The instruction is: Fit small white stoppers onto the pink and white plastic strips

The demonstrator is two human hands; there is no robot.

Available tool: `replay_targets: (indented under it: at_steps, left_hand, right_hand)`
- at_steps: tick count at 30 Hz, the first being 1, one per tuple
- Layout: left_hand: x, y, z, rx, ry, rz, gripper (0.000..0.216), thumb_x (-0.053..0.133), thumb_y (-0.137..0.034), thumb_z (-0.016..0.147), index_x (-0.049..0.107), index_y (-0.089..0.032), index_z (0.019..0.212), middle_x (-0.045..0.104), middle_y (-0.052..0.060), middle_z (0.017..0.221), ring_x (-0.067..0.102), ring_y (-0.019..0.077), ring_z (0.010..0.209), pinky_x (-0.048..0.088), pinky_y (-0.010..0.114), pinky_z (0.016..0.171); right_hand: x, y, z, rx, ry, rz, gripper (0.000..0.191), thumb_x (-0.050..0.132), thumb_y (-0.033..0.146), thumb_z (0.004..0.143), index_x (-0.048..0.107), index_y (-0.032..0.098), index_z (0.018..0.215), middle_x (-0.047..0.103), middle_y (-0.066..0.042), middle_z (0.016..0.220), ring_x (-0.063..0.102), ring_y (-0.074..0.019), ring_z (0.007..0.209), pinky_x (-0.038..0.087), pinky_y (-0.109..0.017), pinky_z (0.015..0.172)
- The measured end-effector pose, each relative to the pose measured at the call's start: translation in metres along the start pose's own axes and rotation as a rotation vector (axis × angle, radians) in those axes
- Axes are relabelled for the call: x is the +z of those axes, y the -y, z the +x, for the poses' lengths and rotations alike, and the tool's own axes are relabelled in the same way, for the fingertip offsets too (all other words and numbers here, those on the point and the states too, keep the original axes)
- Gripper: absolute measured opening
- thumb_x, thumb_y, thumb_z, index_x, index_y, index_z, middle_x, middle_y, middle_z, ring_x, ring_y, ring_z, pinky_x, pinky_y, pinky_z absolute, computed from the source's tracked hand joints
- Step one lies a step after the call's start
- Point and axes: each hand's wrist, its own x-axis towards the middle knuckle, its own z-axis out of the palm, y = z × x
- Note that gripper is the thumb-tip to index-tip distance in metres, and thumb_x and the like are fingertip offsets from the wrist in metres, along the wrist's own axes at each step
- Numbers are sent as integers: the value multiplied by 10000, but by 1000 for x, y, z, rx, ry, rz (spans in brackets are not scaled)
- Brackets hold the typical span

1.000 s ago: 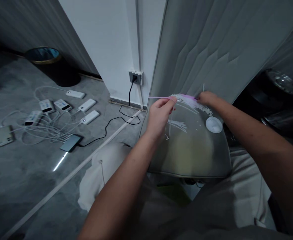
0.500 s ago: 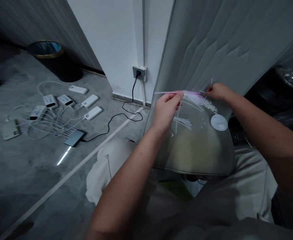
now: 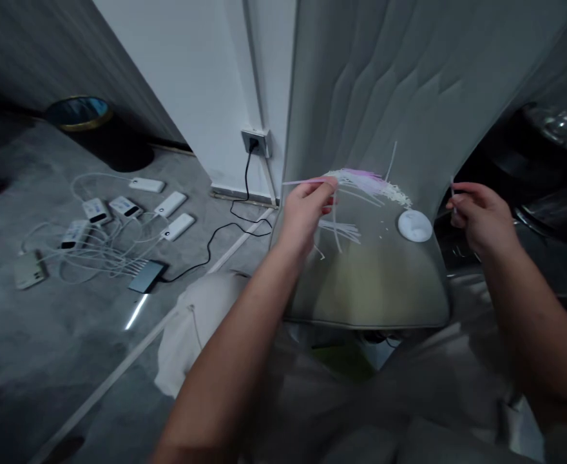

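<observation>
My left hand (image 3: 307, 209) is closed over the chair seat, pinching a thin pink strip (image 3: 294, 183) that sticks out leftward past the fingers. Off the seat's right edge, my right hand (image 3: 479, 209) pinches a short, thin, pale strip (image 3: 452, 187) held upright. Between the hands lies a pile of pink and white strips (image 3: 368, 182), with crinkled white bits (image 3: 397, 193) at its right end. A small round white dish (image 3: 415, 227) sits beside these bits. More loose white strips (image 3: 344, 231) lie below my left hand.
The grey padded chair (image 3: 375, 283) stands against a white wall with a socket (image 3: 255, 143). On the floor at left are several white power banks (image 3: 147, 185), tangled white cables, a charging hub (image 3: 147, 276), a phone (image 3: 29, 269) and a black bin (image 3: 114, 142).
My right hand has moved right and slightly down, away from the pile, with a thin strip between its fingers. My left hand keeps its pinch on the pink strip. The view has shifted slightly.
</observation>
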Motion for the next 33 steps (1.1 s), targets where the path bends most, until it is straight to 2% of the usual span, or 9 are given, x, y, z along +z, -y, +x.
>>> replay_targets:
  at_steps: [3,6,10,14,18,24,28,33]
  left_hand:
    - [-5,4,1,-18,-35,30,224,758,-319,729,682,-181,887,688,-1,818,638,73,675,450,181,599]
    - [-7,7,0,3,-68,60,251,783,-314,694,673,-177,873,676,-9,775,631,81,653,476,195,600]
    - [0,10,-7,29,-109,134,290,840,-299,618,694,-157,824,681,-16,724,623,89,606,496,217,585]
    - [10,17,-17,67,-91,193,252,869,-266,576,707,-174,745,683,-36,668,604,93,574,499,227,568]
    - [15,26,-24,117,-44,258,141,844,-233,644,758,-206,752,691,-41,678,619,93,623,519,222,595]
    - [25,41,-28,126,-13,384,82,818,-222,659,772,-245,723,682,-42,669,614,97,616,517,234,612]
    - [43,49,-28,135,13,441,76,812,-227,661,765,-234,720,662,-32,657,609,93,631,509,225,627]
    - [78,55,-21,156,2,510,128,822,-241,639,755,-207,743,670,-23,632,627,102,587,521,235,609]
  right_hand:
    - [-20,-17,-13,89,-64,170,136,621,204,770,659,304,854,564,-24,770,337,-107,481,251,-348,515]
    - [-42,-36,-17,187,-112,327,149,648,165,717,661,294,789,583,-37,809,422,-112,529,324,-345,527]
    - [-71,-63,-18,263,-186,503,220,688,95,680,682,269,814,567,-12,789,498,-97,580,402,-291,549]
    - [-90,-83,-18,305,-214,613,216,716,133,675,692,257,850,583,25,763,532,-77,613,412,-212,524]
    - [-95,-93,-15,268,-138,803,306,792,114,594,719,227,869,615,37,775,571,-70,657,437,-167,518]
    - [-96,-98,-4,207,-130,910,245,752,78,657,725,218,857,637,23,785,549,-73,656,424,-170,511]
    - [-97,-98,2,203,-138,944,251,687,17,693,712,198,865,634,19,777,526,-66,626,394,-178,500]
    - [-99,-95,6,224,-137,972,242,650,-7,752,699,200,867,626,29,751,539,-71,643,397,-205,540]
